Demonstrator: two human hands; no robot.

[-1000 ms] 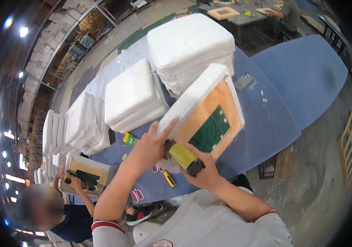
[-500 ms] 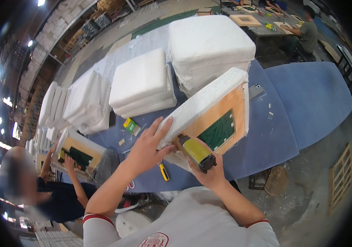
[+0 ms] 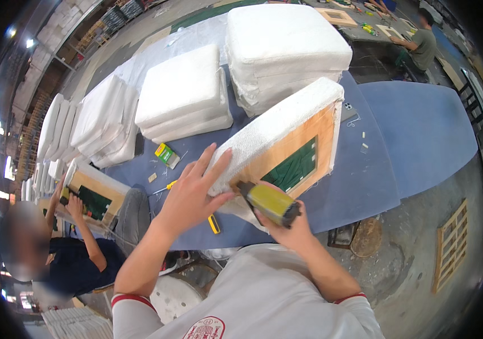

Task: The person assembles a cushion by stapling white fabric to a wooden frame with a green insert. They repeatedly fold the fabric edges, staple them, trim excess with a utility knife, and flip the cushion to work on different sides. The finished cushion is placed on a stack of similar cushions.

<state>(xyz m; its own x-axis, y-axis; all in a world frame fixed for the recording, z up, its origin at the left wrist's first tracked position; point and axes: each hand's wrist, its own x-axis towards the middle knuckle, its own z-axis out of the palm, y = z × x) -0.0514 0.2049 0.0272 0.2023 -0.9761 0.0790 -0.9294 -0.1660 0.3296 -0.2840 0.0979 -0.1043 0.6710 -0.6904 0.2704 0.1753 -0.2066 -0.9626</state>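
Note:
A padded seat panel (image 3: 275,127) covered in white fabric stands tilted on the blue table in front of me. Its wooden base board (image 3: 323,127) faces right, with dark green material (image 3: 292,168) in the square opening. My left hand (image 3: 190,195), fingers spread, lies against the white fabric at the panel's near left corner. In my right hand (image 3: 292,229) is an olive-yellow staple gun (image 3: 272,203), its nose at the board's near edge. Whether the nose touches the board I cannot tell. My right fingers are partly hidden behind the staple gun.
Stacks of white padded panels (image 3: 179,93) line the table's far side. A green-yellow box (image 3: 166,155), a screwdriver (image 3: 170,185) and a yellow-handled tool (image 3: 214,224) lie nearby. At left, a co-worker (image 3: 83,254) handles a similar panel (image 3: 97,195). A grey phone (image 3: 347,111) lies behind my panel.
The whole view has shifted a little. My left hand stays spread on the fabric, and the staple gun stays at the panel's near edge, tilted slightly differently. The screwdriver beside my left hand shows more.

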